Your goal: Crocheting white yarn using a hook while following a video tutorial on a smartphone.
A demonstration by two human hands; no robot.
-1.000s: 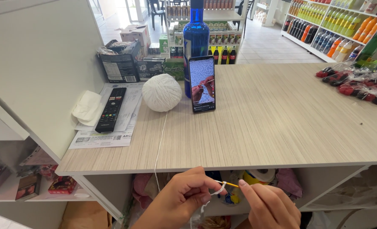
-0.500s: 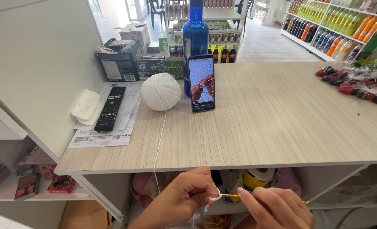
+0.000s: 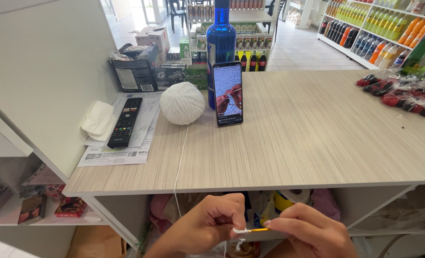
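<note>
Nearest the camera, below the front edge of the worktop (image 3: 293, 157), the left hand (image 3: 207, 224) pinches a small start of white crochet work (image 3: 239, 231), its fingers closed narrow on it, with a short tail hanging beneath. The right hand (image 3: 313, 234) holds a thin yellow crochet hook (image 3: 259, 230) in a close fingertip grip, its tip meeting the white loop just beside the left thumb.

The white yarn (image 3: 179, 162) runs from the left hand up over the worktop edge and across to the yarn ball (image 3: 182, 102). It looks soft, light and limp, with no stiffness of its own, so it likely needs tension from the holding hand and a pinch right at the loop rather than further down the strand. The hook seems rigid, slim and smooth, best taken along the shank. The ball appears light and free to roll when the strand is pulled.

Beyond the ball, a phone (image 3: 228, 93) stands upright against a tall blue bottle (image 3: 221, 43), its screen showing hands at crochet. To the left lie a black remote (image 3: 125, 122) on papers (image 3: 122, 153) and a folded tissue (image 3: 98, 119). Far right sit red wrapped packets (image 3: 403, 93).
</note>
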